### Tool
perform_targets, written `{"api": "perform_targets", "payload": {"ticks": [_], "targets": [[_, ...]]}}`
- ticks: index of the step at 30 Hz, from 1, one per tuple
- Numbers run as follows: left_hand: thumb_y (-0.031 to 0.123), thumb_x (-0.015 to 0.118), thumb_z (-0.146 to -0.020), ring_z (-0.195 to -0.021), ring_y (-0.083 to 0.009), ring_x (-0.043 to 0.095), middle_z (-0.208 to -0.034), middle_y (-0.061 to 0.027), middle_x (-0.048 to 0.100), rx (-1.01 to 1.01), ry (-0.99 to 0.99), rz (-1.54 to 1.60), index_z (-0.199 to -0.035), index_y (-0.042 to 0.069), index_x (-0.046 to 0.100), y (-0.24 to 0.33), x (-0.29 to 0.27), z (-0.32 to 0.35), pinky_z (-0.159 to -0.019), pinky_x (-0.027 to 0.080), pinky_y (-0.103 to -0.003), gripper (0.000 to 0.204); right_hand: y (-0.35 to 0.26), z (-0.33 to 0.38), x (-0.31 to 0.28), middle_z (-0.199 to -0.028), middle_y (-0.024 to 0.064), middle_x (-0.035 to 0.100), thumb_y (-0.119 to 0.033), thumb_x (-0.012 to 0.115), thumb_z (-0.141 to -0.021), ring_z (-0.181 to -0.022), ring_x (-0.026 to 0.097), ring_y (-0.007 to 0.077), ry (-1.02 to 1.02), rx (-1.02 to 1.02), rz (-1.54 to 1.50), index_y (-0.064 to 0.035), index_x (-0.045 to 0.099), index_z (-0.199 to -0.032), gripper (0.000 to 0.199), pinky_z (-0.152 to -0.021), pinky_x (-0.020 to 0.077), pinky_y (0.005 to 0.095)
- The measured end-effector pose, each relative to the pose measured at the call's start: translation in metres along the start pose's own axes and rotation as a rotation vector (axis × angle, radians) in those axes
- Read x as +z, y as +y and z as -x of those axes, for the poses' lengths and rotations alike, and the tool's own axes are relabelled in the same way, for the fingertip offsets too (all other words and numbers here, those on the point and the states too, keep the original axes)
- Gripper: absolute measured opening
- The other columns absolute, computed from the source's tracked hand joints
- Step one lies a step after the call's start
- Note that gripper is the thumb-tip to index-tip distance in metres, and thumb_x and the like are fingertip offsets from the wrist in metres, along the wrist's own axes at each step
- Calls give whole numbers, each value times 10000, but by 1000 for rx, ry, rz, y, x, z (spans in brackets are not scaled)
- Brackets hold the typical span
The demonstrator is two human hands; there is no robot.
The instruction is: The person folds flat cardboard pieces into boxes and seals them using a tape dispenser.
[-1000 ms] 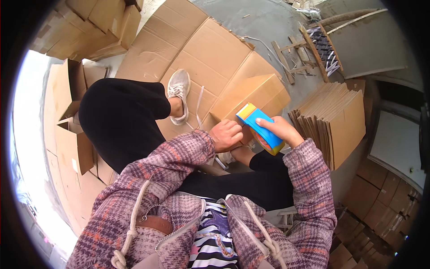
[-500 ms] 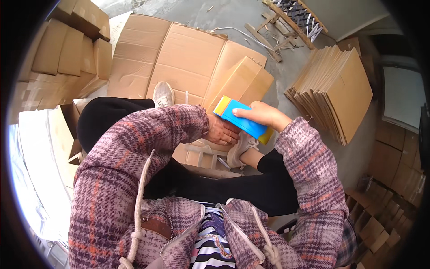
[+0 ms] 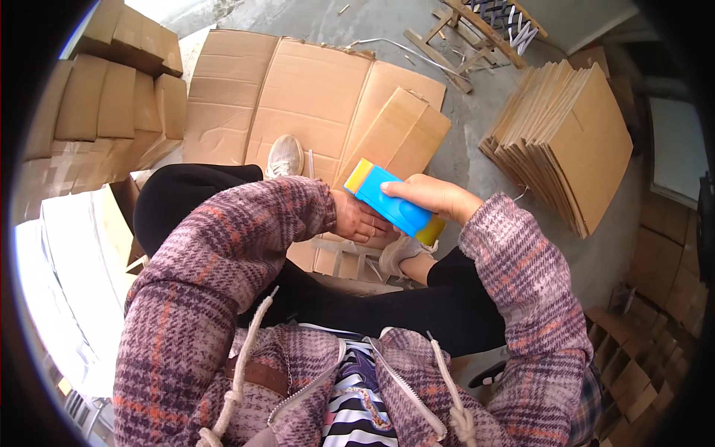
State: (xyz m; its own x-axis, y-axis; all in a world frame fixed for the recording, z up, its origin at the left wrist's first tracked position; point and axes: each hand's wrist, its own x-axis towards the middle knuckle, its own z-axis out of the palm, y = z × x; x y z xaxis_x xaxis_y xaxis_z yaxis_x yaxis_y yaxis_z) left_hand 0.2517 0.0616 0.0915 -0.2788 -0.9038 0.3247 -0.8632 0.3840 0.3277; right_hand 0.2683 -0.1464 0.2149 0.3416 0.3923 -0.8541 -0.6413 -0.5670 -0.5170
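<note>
Head view, going left to right: folded cardboard boxes (image 3: 112,104) are piled at my far left, and flattened cardboard sheets (image 3: 298,89) cover the floor ahead. My left hand (image 3: 361,220) lies under the blue and yellow box (image 3: 391,203); whether its fingers curl or lie flat I cannot tell. My right hand (image 3: 436,197) grips that box from the right, holding it tilted above my knees. At the far right, 1 leaning stack of flat cardboard (image 3: 573,141) stands on the concrete floor (image 3: 477,141).
</note>
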Motion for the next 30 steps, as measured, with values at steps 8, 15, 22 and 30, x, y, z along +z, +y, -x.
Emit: {"api": "perform_targets", "payload": {"ticks": [8, 15, 22, 30], "targets": [[204, 460, -895, -1230, -222, 446, -1305, -79, 492, 43, -16, -16, -1238, 41, 504, 0, -11, -5, -1059, 334, -386, 382, 13, 41, -4, -839, 167, 648, -526, 501, -824, -748, 629, 211, 50, -57, 65, 85, 619, -915, 630, -666, 496, 320], [162, 460, -883, -1272, -228, 408, -1337, -99, 467, 145, -49, -67, -1075, 23, 562, 0, -18, -6, -1079, 314, -381, 258, 95, 77, -16, -991, 183, 627, -539, 504, -832, -868, 616, 219, 77, -63, 40, 86, 558, -1081, 674, -752, 484, 333], [170, 467, -880, -1302, -209, 374, -1354, -86, 455, 120, -42, -36, -999, 52, 573, -3, -23, -10, -1105, 256, -472, 199, 106, 45, -21, -916, 182, 632, -572, 520, -823, -823, 623, 240, 256, -19, 276, 58, 588, -1006, 660, -731, 489, 349], [179, 477, -888, -1314, -140, 346, -1343, -19, 465, 48, -126, -2, -933, 92, 582, -1, -28, -16, -1057, 168, -659, 144, 127, 31, -28, -931, 191, 630, -623, 522, -800, -850, 621, 266, 236, -131, 231, 46, 599, -1004, 703, -752, 483, 367]]}}
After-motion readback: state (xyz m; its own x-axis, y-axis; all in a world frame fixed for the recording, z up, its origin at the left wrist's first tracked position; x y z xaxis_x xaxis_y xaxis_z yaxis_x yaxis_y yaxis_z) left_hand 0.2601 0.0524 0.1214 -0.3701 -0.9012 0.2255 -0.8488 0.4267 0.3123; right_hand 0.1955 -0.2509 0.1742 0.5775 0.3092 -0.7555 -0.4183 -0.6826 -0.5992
